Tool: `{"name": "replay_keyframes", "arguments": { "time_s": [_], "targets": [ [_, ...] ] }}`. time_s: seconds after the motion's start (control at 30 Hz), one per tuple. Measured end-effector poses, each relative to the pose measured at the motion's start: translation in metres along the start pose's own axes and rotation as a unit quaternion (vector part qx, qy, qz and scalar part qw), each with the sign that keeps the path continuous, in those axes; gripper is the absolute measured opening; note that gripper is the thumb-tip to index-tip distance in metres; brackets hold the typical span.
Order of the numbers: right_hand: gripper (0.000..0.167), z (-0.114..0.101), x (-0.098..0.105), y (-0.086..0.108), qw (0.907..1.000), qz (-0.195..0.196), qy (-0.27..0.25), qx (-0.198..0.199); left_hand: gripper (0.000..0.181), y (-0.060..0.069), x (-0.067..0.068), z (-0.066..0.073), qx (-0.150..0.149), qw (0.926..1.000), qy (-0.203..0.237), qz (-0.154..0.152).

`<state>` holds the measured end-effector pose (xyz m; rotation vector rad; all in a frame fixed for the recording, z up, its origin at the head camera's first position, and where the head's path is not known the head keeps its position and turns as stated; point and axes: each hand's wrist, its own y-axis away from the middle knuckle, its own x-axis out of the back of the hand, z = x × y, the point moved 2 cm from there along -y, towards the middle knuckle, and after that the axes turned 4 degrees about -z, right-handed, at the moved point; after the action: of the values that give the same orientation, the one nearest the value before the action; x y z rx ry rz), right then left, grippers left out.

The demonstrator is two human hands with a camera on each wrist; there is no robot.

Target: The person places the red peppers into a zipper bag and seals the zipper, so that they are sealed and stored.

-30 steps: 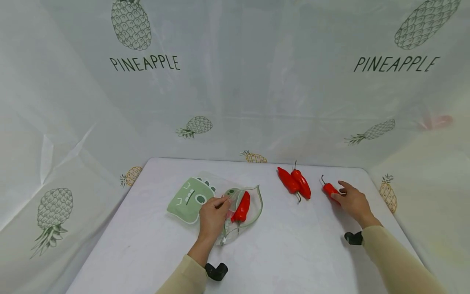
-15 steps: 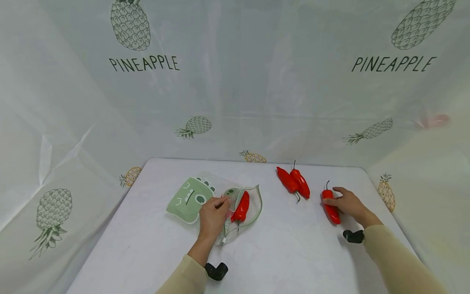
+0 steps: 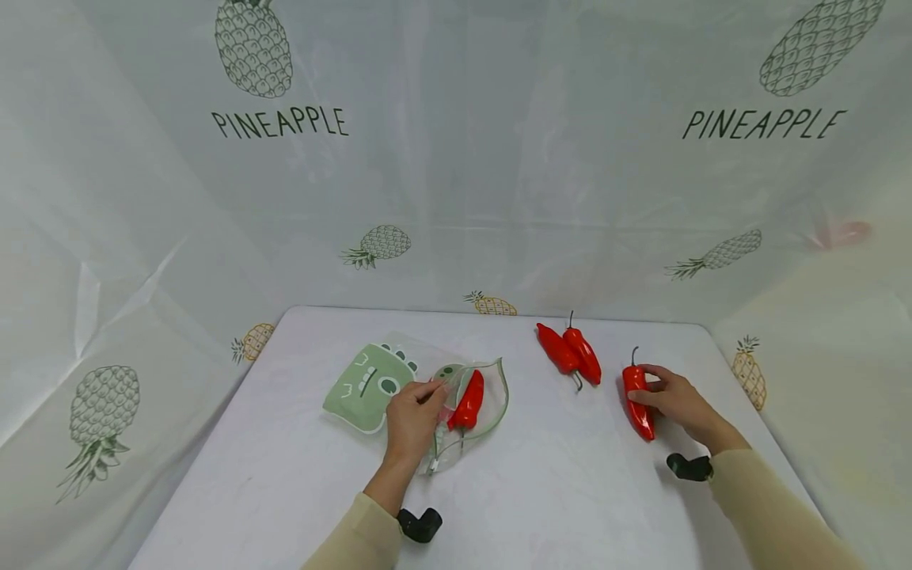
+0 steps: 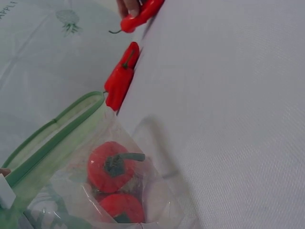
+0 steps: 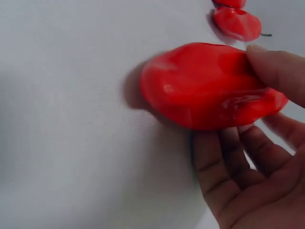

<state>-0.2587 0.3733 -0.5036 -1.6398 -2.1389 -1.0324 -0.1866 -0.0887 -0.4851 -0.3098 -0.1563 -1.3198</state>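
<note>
My left hand (image 3: 411, 419) pinches the edge of a clear bag with a green rim (image 3: 507, 396). Inside the bag lies a red pepper (image 3: 470, 402); in the left wrist view two red peppers (image 4: 110, 167) show through the clear side. At the right of the table my right hand (image 3: 680, 405) grips another red pepper (image 3: 636, 396) between thumb and fingers, its stem pointing away. The right wrist view shows this pepper (image 5: 200, 88) close up, with the thumb on one side and the fingers beneath.
Two red peppers (image 3: 560, 349) lie touching near the table's back edge. A green cartoon-face print (image 3: 370, 388) lies left of my left hand. A pale curtain with pineapple drawings (image 3: 456, 174) stands behind the white table (image 3: 556, 491).
The pepper in my right hand has moved nearer the table's front and turned more upright in view, and my right fingers now wrap it more. My left hand has stayed in place.
</note>
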Motion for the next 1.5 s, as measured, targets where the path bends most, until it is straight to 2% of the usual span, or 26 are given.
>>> {"name": "replay_keyframes", "arguments": {
  "time_s": [0.2,0.4,0.77,1.13,1.5],
  "targets": [
    [0.088,0.001,-0.008,0.005,0.9984,0.016,-0.048,0.027,0.020,0.001,0.000,0.000,0.004,1.0000,-0.002,-0.001],
    [0.092,-0.002,-0.021,0.006,0.9951,0.036,-0.087,0.031,0.020,0.000,0.000,-0.002,0.001,0.9999,0.011,-0.002],
    [0.090,-0.020,-0.040,0.012,0.9898,0.073,-0.110,0.054,0.020,0.000,0.001,0.002,0.003,0.9999,0.011,-0.003],
    [0.084,-0.048,-0.052,0.019,0.9825,0.086,-0.137,0.092,0.018,-0.003,0.000,0.004,-0.007,1.0000,-0.006,-0.002],
    [0.081,-0.072,-0.068,0.026,0.9788,0.082,-0.139,0.127,0.021,-0.005,-0.001,0.008,-0.006,1.0000,-0.003,-0.007]
  ]
}}
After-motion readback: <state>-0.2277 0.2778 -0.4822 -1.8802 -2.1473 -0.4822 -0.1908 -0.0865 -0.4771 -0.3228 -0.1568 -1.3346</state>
